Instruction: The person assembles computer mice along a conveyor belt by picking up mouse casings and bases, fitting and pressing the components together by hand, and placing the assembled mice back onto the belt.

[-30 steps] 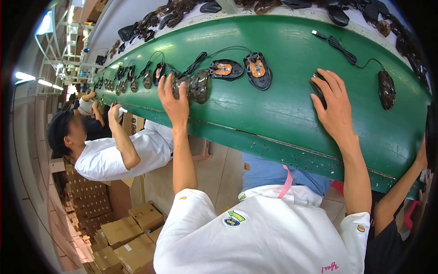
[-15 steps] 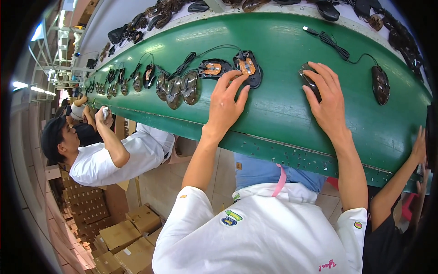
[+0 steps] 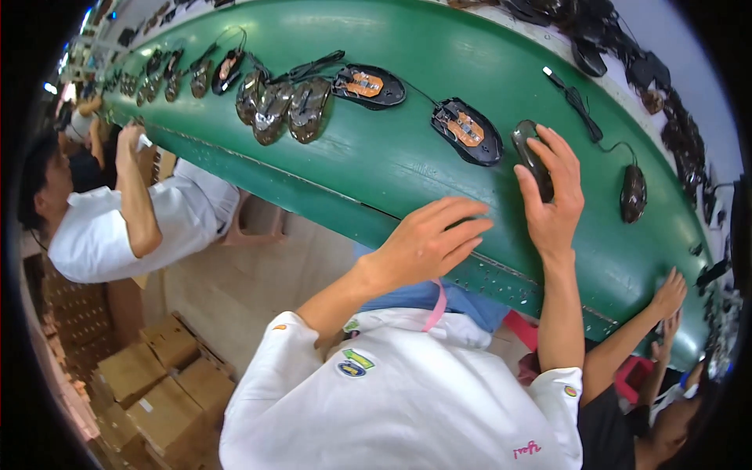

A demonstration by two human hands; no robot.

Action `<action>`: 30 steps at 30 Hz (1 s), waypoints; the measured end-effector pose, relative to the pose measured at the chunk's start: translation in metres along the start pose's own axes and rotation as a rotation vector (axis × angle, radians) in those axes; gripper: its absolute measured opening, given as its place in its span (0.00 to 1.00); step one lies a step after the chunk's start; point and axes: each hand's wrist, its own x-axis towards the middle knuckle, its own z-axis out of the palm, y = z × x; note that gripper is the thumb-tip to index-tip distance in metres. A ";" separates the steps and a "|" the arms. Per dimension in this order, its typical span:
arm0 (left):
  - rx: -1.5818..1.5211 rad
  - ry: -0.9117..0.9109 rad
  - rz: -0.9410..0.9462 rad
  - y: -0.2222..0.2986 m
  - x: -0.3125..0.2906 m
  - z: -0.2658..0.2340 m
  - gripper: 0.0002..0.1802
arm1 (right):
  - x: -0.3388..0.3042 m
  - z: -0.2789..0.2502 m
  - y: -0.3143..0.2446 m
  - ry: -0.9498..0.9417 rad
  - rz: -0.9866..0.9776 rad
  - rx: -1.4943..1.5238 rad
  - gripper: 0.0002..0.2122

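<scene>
My right hand (image 3: 554, 184) curls its thumb and fingers around a dark, see-through mouse top shell (image 3: 533, 160) on the green belt. My left hand (image 3: 437, 235) hovers near the belt's front edge, fingers apart, holding nothing. Just beyond it lies an opened mouse base (image 3: 479, 141) with an orange circuit board facing up. A thin cable runs from this base toward a second opened base (image 3: 368, 84) farther left. On the right lies a closed mouse (image 3: 634, 196) with its bundled cable (image 3: 581, 110).
Several loose dark shells (image 3: 274, 113) cluster on the left of the green belt (image 3: 392, 164), with more mouse parts beyond. Dark parts (image 3: 674, 117) line the far ledge. A co-worker in white (image 3: 117, 215) sits at left; another person's hand (image 3: 670, 294) rests at right. Cardboard boxes (image 3: 160, 411) stand on the floor.
My left hand has left the opened base and come back toward the belt's front edge. That base now sits farther right, apart from the second one. My right hand stays on the shell.
</scene>
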 end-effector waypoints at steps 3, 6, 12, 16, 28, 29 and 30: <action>-0.029 0.026 -0.001 -0.002 -0.015 -0.005 0.15 | 0.011 0.009 -0.009 -0.046 -0.017 0.014 0.19; -0.074 0.079 -0.043 -0.007 -0.023 -0.009 0.14 | 0.026 0.022 -0.017 -0.129 -0.017 0.103 0.20; -0.131 0.196 -0.105 -0.009 -0.024 -0.014 0.13 | 0.054 0.046 -0.020 -0.312 -0.039 0.209 0.19; -0.166 0.216 -0.130 -0.011 -0.025 -0.016 0.13 | 0.062 0.050 -0.019 -0.388 -0.077 0.110 0.17; -0.237 0.301 -0.133 -0.020 -0.027 -0.011 0.12 | 0.070 0.056 -0.029 -0.536 -0.100 -0.036 0.14; -0.242 0.302 -0.137 -0.020 -0.027 -0.012 0.12 | 0.070 0.056 -0.029 -0.532 -0.093 -0.038 0.14; -0.247 0.303 -0.140 -0.019 -0.025 -0.013 0.11 | 0.070 0.057 -0.029 -0.526 -0.087 -0.041 0.14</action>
